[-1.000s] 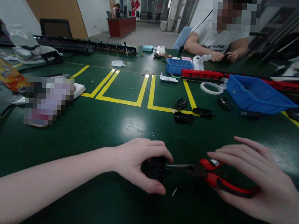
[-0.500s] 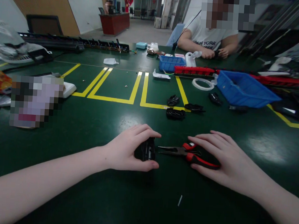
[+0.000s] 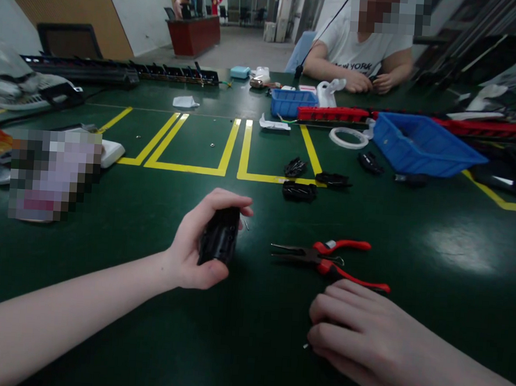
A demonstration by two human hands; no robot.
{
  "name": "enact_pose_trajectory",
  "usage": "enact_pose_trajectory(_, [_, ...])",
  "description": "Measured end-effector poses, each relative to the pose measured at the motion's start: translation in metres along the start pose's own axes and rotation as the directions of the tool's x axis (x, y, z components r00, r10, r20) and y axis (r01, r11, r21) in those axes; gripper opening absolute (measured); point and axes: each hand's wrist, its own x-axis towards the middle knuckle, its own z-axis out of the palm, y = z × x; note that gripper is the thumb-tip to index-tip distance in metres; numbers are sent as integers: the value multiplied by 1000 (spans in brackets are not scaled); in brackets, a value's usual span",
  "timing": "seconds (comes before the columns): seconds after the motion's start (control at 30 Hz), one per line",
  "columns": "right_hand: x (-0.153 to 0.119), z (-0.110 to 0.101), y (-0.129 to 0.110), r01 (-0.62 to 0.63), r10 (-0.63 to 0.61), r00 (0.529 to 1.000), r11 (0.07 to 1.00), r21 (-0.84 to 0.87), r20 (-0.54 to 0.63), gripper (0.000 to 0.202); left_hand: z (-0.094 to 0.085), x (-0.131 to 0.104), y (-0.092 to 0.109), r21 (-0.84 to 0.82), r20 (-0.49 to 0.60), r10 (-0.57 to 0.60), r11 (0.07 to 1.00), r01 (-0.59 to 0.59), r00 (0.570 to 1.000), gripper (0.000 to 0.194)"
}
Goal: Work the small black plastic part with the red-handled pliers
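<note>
My left hand (image 3: 202,242) is closed around a black plastic part (image 3: 220,235), thumb below and fingers over its top, with ribbed detail facing up. Just right of those fingers a thin metal pin (image 3: 246,224) shows. Red-handled needle-nose pliers (image 3: 311,254) lie on the table between my hands, jaws pointing left and handles spread. My right hand (image 3: 350,327) is below the pliers, its fingers pinched together at the tabletop. From under the fingertips pokes the bright end of a small metal rod (image 3: 305,346); the rest of it is hidden.
Several black plastic parts (image 3: 299,191) lie beyond the pliers near yellow tape lines. Farther off are a blue bin (image 3: 427,148), a smaller blue bin (image 3: 292,103), a tape roll (image 3: 349,138) and red strips (image 3: 332,115). A person (image 3: 358,53) sits opposite, hands together.
My right hand has left the pliers and come down toward me onto the small metal rod, fingers closing. My left hand has shifted left and tilted the black part, uncovering a thin pin.
</note>
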Motion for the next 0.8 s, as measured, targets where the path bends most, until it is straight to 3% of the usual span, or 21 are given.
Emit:
enact_pose_trajectory(0.07, [-1,7,-4,39,-52,994,990,-139,-92,28,1,-2,-3,-19,-84,10,1000,-11,996,66])
enact_pose_trajectory(0.13, [-4,16,-9,41,-100,978,953,-299,-185,36,1,-2,-5,-26,-97,-5,1000,2,995,66])
enact_pose_trajectory(0.3, [-6,33,-18,-20,-90,972,887,-462,-215,25,1,-1,-5,-10,167,-14,1000,16,986,74])
enact_pose_trajectory(0.4, [-1,36,-15,-59,-53,973,883,-465,-225,24,2,0,-5,-14,295,20,1000,-17,955,79])
enact_pose_trajectory(0.5, [5,36,-7,-56,-56,970,897,-439,-237,25,3,2,-2,30,383,14,999,-27,924,72])
enact_pose_trajectory(0.7, [22,24,5,-24,-68,965,938,-345,-252,16,8,7,3,309,616,-134,948,-81,776,69])
enact_pose_trajectory(0.8, [31,13,6,-6,-56,962,974,-226,-268,18,9,6,3,354,647,-130,924,-145,752,73])
